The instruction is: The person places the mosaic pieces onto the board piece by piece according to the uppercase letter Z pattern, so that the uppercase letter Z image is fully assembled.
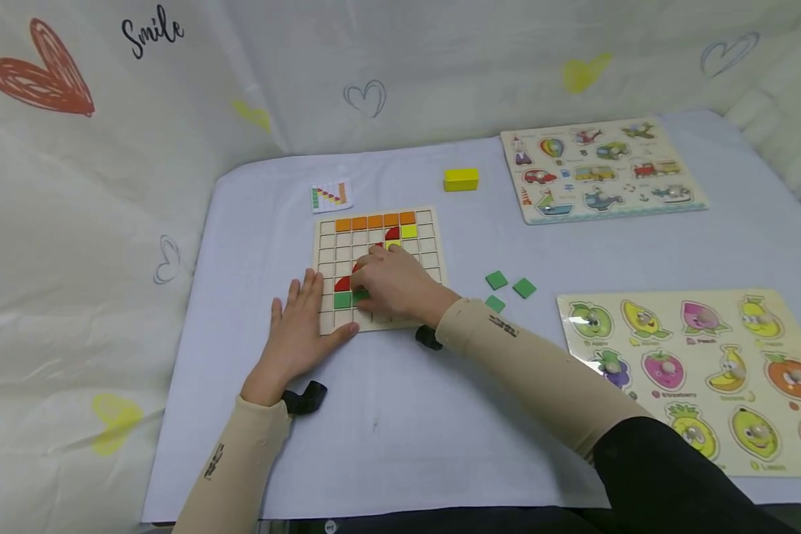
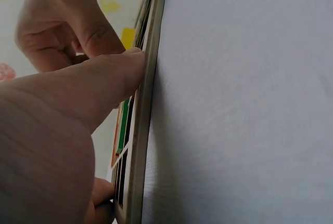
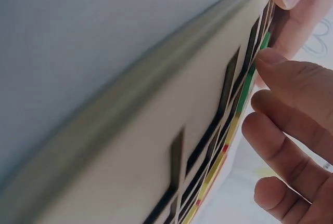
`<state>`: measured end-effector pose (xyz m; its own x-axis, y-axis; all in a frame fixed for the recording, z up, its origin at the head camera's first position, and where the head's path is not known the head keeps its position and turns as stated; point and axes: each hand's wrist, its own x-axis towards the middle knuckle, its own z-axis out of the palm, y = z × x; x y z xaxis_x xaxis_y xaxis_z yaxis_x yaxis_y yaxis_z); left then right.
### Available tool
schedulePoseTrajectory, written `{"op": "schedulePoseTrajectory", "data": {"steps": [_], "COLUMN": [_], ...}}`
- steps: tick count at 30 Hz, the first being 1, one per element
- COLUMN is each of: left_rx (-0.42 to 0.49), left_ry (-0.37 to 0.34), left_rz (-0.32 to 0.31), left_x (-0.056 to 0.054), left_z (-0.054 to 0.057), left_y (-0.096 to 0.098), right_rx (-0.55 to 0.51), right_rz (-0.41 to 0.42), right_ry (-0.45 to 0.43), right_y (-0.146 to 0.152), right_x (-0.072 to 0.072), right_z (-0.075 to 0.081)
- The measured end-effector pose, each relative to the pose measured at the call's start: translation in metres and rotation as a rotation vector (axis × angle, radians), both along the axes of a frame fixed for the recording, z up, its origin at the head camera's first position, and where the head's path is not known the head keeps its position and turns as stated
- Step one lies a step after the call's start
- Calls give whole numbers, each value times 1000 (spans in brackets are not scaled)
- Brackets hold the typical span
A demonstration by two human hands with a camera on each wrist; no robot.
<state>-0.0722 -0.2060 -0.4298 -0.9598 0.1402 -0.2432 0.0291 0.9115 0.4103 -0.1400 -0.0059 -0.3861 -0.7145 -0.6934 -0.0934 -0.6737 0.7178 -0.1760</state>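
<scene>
In the head view a wooden grid board [image 1: 327, 319] lies on the table, holding orange, yellow, red and green tiles. My left hand [image 1: 297, 334] rests along the board's left front corner, fingers stretched out and thumb on the front edge. Over the middle of the board is my right hand [image 1: 400, 285], its fingers bent. In the right wrist view its thumb [image 3: 296, 81] touches a green tile [image 3: 244, 95] set in the grid, and the other fingers are loosely curled and apart from it. The right hand hides part of the board.
Three loose green tiles [image 1: 497, 279] lie right of the board. A pattern card [image 1: 331, 196] and a yellow block [image 1: 461, 179] are behind it. A vehicle puzzle [image 1: 604, 170] stands at the back right, with a fruit puzzle [image 1: 694, 371] at the front right.
</scene>
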Motion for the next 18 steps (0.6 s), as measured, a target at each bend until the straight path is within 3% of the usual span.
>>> {"op": "schedulePoseTrajectory", "data": {"steps": [5,13,18], "left_rx": [-10,-17,-12], "left_ry": [0,6,6], "left_rz": [2,-2,-3], "left_x": [0,1,1], "left_z": [1,0,0], "left_y": [2,2,2], "right_rx": [-19,-22,-35], "right_rz": [-67,-187,-211], "right_ry": [-49,-81,-121], "right_y": [23,83,111], "right_x": [-1,-10,-9], "right_z": [2,1,5]}}
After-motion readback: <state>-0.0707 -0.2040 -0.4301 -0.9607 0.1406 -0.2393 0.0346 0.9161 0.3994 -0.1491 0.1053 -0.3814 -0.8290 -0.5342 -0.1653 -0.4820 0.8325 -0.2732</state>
